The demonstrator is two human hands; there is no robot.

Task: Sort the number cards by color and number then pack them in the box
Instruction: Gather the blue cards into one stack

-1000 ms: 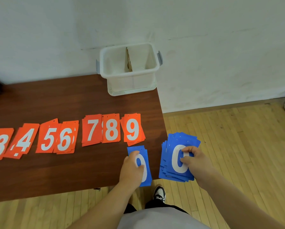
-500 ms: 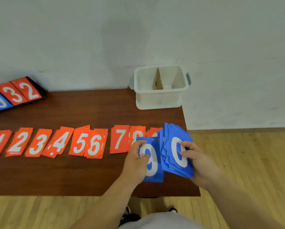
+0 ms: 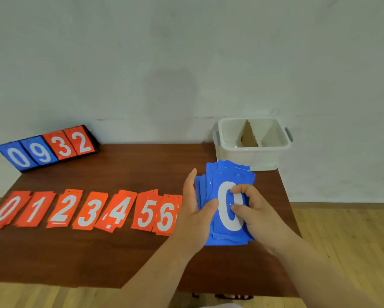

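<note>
Though thin and light singly, likely stiff, slick face on face, and prone to fan or spill as a blue stack [image 3: 237, 176]: judged best gripped across both long edges and squared before any carry. Held just off the table [image 3: 142, 165] at about 4 o'clock, topped by a white 0, with small punched holes near the top edge. Clamped by the right hand [image 3: 255, 212], fingers curled over the face and right edge. Steadied by the left hand [image 3: 196, 210], fingers straight against the left edge, thumb laid on the face. Laid out from 9 o'clock toward the centre: red piles [image 3: 88, 210] reading 0, 1, 2, 3, 4, 5, 6, cut off there by the left hand. Parked at 1 o'clock: box [image 3: 246, 156], split by a cardboard divider [image 3: 249, 136]. Propped at 11 o'clock: scoreboard [image 3: 48, 147] reading 0 9 in blue, 3 2 in red. No brand legible anywhere.
</note>
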